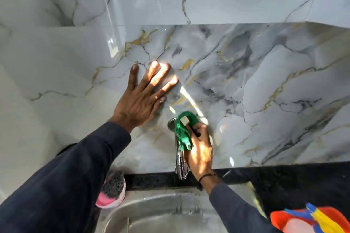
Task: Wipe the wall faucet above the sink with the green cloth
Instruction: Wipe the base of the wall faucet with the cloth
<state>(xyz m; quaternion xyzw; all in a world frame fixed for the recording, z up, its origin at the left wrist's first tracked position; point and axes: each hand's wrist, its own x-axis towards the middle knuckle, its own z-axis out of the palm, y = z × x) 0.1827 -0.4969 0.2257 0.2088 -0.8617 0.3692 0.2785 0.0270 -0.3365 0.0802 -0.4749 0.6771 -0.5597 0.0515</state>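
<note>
A chrome wall faucet (180, 164) juts out of the marble wall above the steel sink (155, 213). A green cloth (182, 132) is wrapped over the faucet's upper part near its round wall flange. My right hand (200, 149) grips the cloth and presses it against the faucet from the right side. My left hand (144, 96) lies flat on the wall, fingers spread, up and to the left of the faucet, holding nothing.
A pink holder with a dark scrubber (113, 191) sits at the sink's left rear corner. A black stone counter (284, 179) runs along the wall base. A red, blue and yellow packet (310, 219) lies at the bottom right.
</note>
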